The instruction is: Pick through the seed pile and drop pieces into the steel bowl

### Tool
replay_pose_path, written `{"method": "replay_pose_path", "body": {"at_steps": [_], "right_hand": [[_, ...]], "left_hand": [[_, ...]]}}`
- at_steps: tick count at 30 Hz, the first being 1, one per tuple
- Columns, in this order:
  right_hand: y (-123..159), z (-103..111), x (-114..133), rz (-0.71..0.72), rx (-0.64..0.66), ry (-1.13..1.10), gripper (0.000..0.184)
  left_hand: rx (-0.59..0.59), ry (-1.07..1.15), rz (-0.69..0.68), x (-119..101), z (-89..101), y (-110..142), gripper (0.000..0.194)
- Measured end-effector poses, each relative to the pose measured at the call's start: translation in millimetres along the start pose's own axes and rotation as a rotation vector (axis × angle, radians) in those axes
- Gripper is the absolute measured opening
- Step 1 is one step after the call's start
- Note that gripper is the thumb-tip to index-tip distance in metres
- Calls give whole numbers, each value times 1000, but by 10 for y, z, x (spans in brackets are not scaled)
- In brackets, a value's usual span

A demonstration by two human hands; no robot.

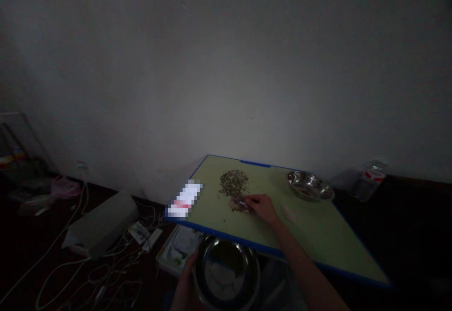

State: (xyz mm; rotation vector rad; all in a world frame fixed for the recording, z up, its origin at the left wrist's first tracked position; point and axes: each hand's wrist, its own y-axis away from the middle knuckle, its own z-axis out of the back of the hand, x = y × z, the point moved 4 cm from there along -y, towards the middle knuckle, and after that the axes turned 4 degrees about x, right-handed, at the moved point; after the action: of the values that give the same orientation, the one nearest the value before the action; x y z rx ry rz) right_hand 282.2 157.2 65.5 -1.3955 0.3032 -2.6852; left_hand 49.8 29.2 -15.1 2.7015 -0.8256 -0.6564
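My right hand reaches over the pale green tabletop, thumb and fingers pinched together. At its fingertips is something small, whitish and purplish, too dim to name. It lies at the near end of a spread pile of small brown grain-like bits; a smaller pinkish patch sits beside the fingertips. Below the table's near edge, my left hand grips the left side of a shiny metal bowl. The fingers under the bowl are hidden.
A second metal bowl stands at the table's far right, near a small pale patch. A bright, blurred-out phone-like rectangle lies at the left edge. Cables, a box and a plastic bottle surround the table.
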Motion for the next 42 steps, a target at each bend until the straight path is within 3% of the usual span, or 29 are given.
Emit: {"method": "replay_pose_path", "body": {"at_steps": [4, 12, 18, 23, 26, 27, 29, 32, 37, 42], "right_hand": [[2, 9, 4, -11, -11, 1, 34], [-5, 7, -7, -5, 3, 34, 34], [-6, -13, -30, -1, 18, -2, 33], [-16, -18, -46, -16, 17, 19, 34], [-10, -18, -37, -10, 23, 17, 36], [-7, -17, -32, -8, 26, 14, 36], [-1, -17, -18, -7, 37, 6, 36], [5, -7, 1, -17, 38, -7, 35], [0, -15, -6, -15, 47, -10, 35], [5, -32, -19, -8, 66, -49, 35]], "left_hand": [[21, 56, 33, -16, 25, -13, 41], [36, 44, 101, -1, -40, -12, 47], [6, 44, 46, 5, 6, -15, 35], [-10, 15, 80, 13, -11, 10, 41], [-48, 16, -10, -20, -8, 13, 32], [-80, 23, -102, -55, 7, 14, 29], [22, 31, 30, -5, -20, -2, 31], [89, 49, 65, -2, -25, -15, 35], [57, 36, 103, -2, -31, -2, 37], [48, 64, 53, -25, -108, 40, 34]]}}
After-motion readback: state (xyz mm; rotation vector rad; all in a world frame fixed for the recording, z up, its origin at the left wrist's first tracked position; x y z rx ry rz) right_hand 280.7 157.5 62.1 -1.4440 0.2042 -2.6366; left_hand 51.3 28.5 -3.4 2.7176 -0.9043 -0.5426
